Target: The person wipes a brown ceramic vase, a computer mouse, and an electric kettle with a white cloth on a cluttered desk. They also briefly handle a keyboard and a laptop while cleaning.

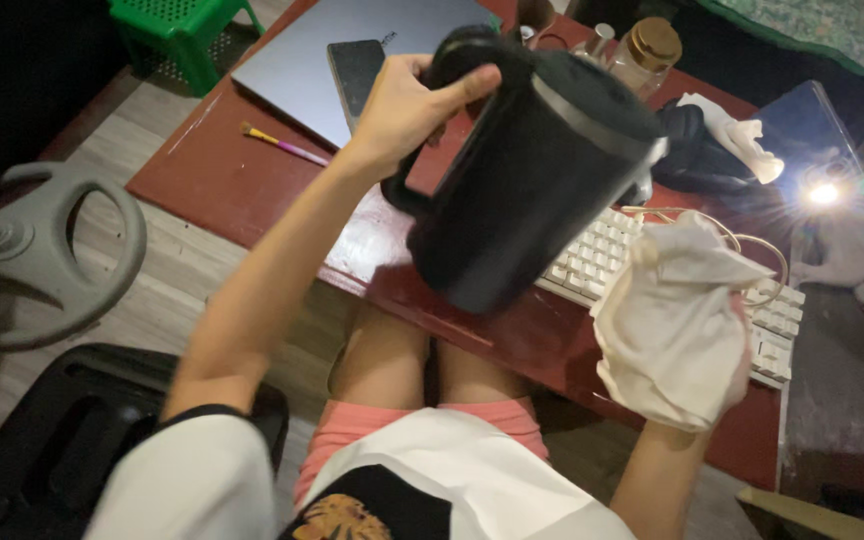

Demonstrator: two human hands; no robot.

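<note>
My left hand [407,100] grips the handle of a large black mug [522,180] with a silver band near its rim, holding it tilted above the red desk [252,180]. My right hand [682,330] is wrapped in a crumpled white cloth [672,310], just right of the mug and apart from it, over a white keyboard [612,255]. The fingers of that hand are hidden by the cloth.
A closed grey laptop [322,50] with a dark phone [357,65] on it lies at the desk's far left, beside a small brush [282,143]. A jar with a brown lid [647,50], another white cloth [737,135], a bright lamp [822,193], a green stool [182,30] and a fan base [52,250] surround it.
</note>
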